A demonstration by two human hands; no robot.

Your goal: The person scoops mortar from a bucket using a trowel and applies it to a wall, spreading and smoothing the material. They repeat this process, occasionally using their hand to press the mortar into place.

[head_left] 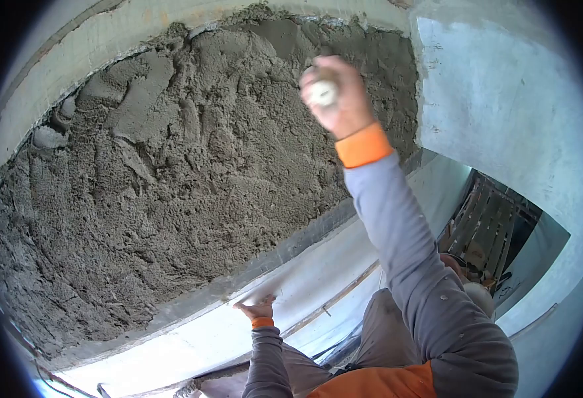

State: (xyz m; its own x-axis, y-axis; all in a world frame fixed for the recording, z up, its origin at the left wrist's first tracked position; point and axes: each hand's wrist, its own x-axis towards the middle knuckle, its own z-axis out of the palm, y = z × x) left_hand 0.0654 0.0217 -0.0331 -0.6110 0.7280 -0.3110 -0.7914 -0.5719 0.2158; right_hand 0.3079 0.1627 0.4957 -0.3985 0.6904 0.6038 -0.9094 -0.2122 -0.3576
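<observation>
Rough, wet grey mortar (192, 166) covers a large wall panel. Over its upper right part, my right hand (348, 96) is closed round a tool handle with a round pale end (322, 93); the hand is blurred and the rest of the tool is mostly hidden behind it. Low in the middle, my left hand (258, 310) is below the mortar's bottom edge, fingers apart, near a pale ledge (212, 331). Nothing shows in its palm. Both sleeves are grey with orange cuffs.
A smooth pale wall (503, 86) stands at the right, with an opening (497, 225) showing wooden slats below. A pale concrete border (59, 60) curves along the top left. Someone's head is partly visible behind my right arm. Thin cables hang at the lower left.
</observation>
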